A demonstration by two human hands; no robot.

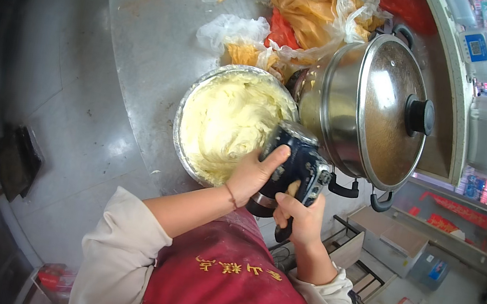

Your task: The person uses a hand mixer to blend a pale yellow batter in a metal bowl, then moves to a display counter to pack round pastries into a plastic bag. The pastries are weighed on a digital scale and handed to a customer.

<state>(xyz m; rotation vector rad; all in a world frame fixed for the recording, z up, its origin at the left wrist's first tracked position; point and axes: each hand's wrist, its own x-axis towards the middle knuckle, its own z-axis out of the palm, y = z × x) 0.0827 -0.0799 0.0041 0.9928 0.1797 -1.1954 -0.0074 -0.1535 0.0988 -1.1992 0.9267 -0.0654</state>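
Over the near right rim of a round metal bowl [176, 149], both my hands grip a dark handheld power mixer [285, 172] with worn, smeared casing. My left hand [255, 172] lies on the side of its body, thumb up. My right hand [303, 213] is closed around its rear handle. The bowl holds a thick, pale yellow, creamy mixture [229, 121] with swirl marks, and some of it coats the inner wall. The working end of the mixer is hidden behind its body and my left hand.
A large steel pot [340, 105] with a glass lid stands right of the bowl, close to the mixer. Crumpled plastic bags [306, 15] lie behind the bowl on the metal table [157, 35]. Stacked clear containers [486, 136] stand on a ledge at the far right.
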